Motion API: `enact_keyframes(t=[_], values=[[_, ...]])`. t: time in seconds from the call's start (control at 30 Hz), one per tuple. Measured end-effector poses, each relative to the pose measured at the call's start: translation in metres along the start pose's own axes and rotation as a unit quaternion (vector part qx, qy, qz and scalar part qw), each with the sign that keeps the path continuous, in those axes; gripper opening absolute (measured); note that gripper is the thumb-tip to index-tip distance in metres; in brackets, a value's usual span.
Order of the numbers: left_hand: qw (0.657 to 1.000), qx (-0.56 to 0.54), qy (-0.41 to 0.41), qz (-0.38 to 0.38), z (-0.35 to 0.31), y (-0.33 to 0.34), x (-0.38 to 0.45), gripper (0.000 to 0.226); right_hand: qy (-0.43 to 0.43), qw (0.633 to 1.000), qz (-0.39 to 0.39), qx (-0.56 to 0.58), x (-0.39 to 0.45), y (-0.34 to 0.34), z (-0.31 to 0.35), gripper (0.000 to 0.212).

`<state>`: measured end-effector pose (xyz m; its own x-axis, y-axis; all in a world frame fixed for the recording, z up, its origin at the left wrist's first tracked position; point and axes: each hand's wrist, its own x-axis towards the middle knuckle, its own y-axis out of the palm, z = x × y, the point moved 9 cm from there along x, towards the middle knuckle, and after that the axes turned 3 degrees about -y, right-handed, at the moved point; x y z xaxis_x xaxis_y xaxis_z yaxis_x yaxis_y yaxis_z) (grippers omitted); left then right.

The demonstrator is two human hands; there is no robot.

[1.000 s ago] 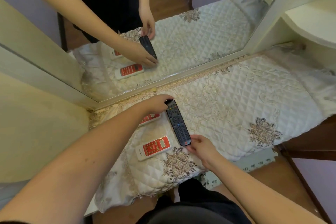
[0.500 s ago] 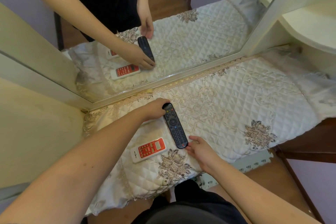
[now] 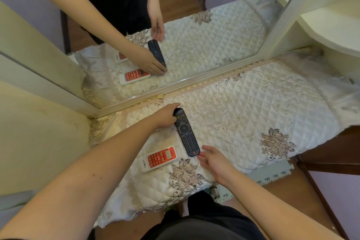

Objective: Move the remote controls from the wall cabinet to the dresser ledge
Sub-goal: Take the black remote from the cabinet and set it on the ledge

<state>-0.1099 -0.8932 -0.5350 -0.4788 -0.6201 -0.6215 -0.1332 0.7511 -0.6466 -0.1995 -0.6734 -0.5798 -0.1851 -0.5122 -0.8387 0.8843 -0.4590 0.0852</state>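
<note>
Currently black remote (image 3: 187, 132) flat on quilted dresser cover (image 3: 243, 115); left hand (image 3: 165, 116) touches far end, right hand (image 3: 212, 159) near end, fingers loose, unclamped. White-red remote (image 3: 159, 159) just beside.

On the quilted cloth (image 3: 243, 115) at frame centre, the long remote (image 3: 186, 132) lies right of the short remote (image 3: 160, 159), mirror (image 3: 194, 35) above.

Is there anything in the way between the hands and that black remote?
Nothing visible. The left hand touches the black remote's far end; the right hand sits at its near end.
</note>
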Motion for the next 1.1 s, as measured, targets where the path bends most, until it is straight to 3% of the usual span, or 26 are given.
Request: enact_keyframes(t=[0.63, 0.8, 0.93, 1.03, 1.1], values=[[0.999, -0.016, 0.01, -0.029, 0.002, -0.017, -0.014, 0.061, -0.011, 1.0, -0.008, -0.012, -0.011, -0.011, 0.014, 0.029], [0.999, 0.032, 0.009, -0.042, 0.0, -0.033, -0.044, 0.058, -0.079, 0.987, 0.01, -0.14, -0.028, -0.01, 0.04, 0.024], [0.967, 0.214, 0.024, -0.134, 0.007, -0.041, -0.082, 0.053, -0.205, 0.899, 0.021, -0.387, -0.048, -0.001, 0.078, 0.026], [0.952, 0.254, 0.02, -0.17, 0.012, -0.031, -0.118, 0.052, -0.264, 0.822, 0.032, -0.504, -0.064, 0.013, 0.095, 0.038], [0.948, 0.269, 0.004, -0.167, 0.016, -0.021, -0.137, 0.054, -0.292, 0.727, 0.002, -0.621, -0.073, 0.019, 0.1, 0.043]])
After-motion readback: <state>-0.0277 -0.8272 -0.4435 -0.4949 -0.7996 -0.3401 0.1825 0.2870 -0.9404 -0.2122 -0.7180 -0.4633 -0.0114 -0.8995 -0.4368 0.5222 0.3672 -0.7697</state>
